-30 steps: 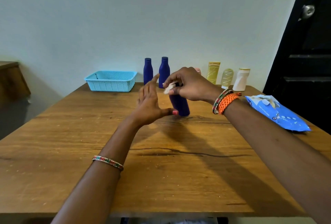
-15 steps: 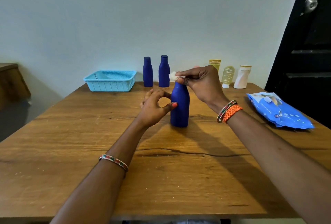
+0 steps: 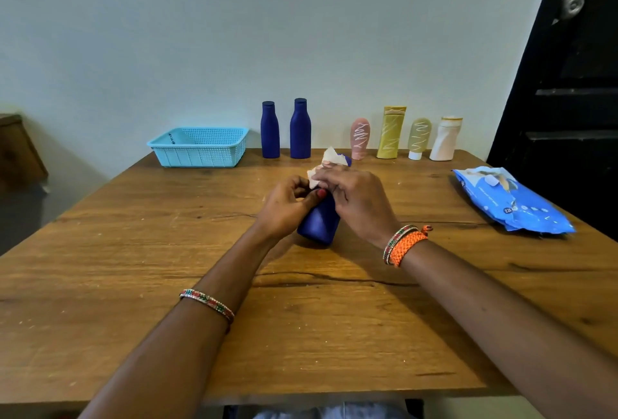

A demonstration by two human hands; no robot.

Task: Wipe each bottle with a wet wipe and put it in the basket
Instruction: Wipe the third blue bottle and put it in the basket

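Observation:
A dark blue bottle point(image 3: 319, 223) stands at the middle of the wooden table point(image 3: 133, 251), leaning slightly away from me. My left hand point(image 3: 287, 206) grips its left side with curled fingers. My right hand point(image 3: 357, 199) holds a white wet wipe point(image 3: 329, 159) against the bottle's upper part and cap. The light blue basket point(image 3: 200, 151) sits at the back left with nothing visible inside it. Two more dark blue bottles point(image 3: 270, 130) point(image 3: 300, 129) stand upright beside the basket.
Along the back edge stand a pink tube point(image 3: 360, 137), a yellow tube point(image 3: 391, 132), a small olive tube point(image 3: 418, 137) and a white bottle point(image 3: 444, 139). A blue wet-wipe pack point(image 3: 511, 201) lies at the right. A dark door point(image 3: 568, 84) is at the right.
My left hand has closed around the bottle's side. My right hand has come down over the neck with the wipe, and the bottle now leans.

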